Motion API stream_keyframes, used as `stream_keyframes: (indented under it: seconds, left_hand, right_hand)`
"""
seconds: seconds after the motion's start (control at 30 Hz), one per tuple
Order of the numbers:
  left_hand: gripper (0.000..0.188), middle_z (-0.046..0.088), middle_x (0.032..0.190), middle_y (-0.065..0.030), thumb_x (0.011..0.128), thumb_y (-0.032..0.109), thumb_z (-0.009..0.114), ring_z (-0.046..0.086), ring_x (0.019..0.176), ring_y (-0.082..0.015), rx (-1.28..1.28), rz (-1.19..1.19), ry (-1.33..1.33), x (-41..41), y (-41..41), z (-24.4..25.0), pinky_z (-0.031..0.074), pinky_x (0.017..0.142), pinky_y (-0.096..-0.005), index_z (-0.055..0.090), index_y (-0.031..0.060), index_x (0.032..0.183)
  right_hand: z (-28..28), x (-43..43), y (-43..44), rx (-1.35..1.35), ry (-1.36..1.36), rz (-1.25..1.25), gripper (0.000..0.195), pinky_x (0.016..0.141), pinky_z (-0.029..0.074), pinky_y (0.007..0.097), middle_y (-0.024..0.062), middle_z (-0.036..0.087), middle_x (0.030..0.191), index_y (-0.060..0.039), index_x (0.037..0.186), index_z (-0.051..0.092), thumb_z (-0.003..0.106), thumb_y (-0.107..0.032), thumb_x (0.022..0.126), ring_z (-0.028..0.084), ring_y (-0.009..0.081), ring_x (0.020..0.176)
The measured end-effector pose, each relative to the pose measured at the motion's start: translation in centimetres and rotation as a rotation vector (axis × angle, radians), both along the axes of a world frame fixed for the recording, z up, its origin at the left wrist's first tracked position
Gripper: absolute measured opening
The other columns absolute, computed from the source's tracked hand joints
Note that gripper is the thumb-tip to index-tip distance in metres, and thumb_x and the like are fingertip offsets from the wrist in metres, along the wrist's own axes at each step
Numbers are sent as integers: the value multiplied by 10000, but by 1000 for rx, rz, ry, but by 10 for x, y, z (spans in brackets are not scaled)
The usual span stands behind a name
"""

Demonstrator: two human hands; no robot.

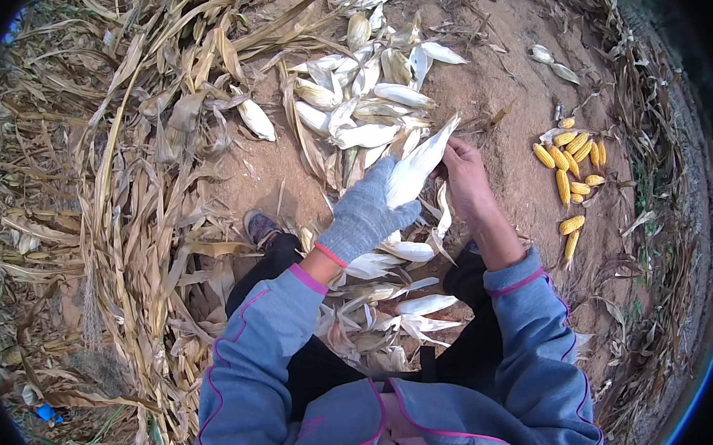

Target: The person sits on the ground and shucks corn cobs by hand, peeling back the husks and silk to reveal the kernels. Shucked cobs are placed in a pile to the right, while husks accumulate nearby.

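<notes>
My left hand [365,209], in a grey knitted glove with a red-edged cuff, grips the lower part of an ear of corn in its pale husk [416,170]. The ear points up and to the right. My right hand [465,174], ungloved, is at the ear's upper right side with its fingers bent against the husk; the fingertips are partly hidden. Beyond the hands lies a heap of corn ears in husks [366,136]. Loose husks and another husked-over ear [426,305] lie between my legs.
Bare yellow corn cobs [563,188] lie in a loose group on the soil at the right. Dry corn stalks and leaves [120,171] cover the left side. A single ear in its husk [256,119] lies left of the heap, and dry leaves line the right edge.
</notes>
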State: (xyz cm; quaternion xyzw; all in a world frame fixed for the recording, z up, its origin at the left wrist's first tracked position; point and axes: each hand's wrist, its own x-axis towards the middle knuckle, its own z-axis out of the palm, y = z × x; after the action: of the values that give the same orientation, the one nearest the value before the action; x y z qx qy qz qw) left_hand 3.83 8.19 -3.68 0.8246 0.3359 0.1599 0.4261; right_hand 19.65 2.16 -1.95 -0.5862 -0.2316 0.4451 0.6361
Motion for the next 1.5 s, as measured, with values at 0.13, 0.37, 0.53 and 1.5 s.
stream_keyframes:
  seconds: [0.13,0.37,0.53,1.5]
  left_hand:
    - [677,554,1077,-191,691,315,702,575,966,-318,143,-3,-128,6,-1,-2,477,796,-368,399,28,1224]
    - [368,553,925,-60,860,214,594,540,834,-130,-611,294,-619,23,-6,12,461,738,-265,465,-1,1129]
    - [344,586,970,-89,921,330,477,574,880,-149,-590,316,-701,18,10,7,471,767,-277,537,20,1059]
    - [370,590,848,-76,900,392,500,586,741,-169,-896,323,-853,-7,52,22,501,655,-292,559,31,956]
  right_hand:
    - [2,-6,2,-9,468,-129,169,464,341,195,29,559,749,13,876,562,444,-103,909,442,66,555]
    - [-5,-36,2,56,577,-57,161,672,442,210,19,574,870,-48,936,565,477,-183,925,507,91,678]
    - [4,-43,3,107,588,-8,179,662,413,217,9,585,897,-90,927,553,451,-237,938,508,81,750]
    - [5,-75,3,-133,-527,364,704,837,446,365,264,538,1046,59,1236,291,692,-220,729,564,317,994]
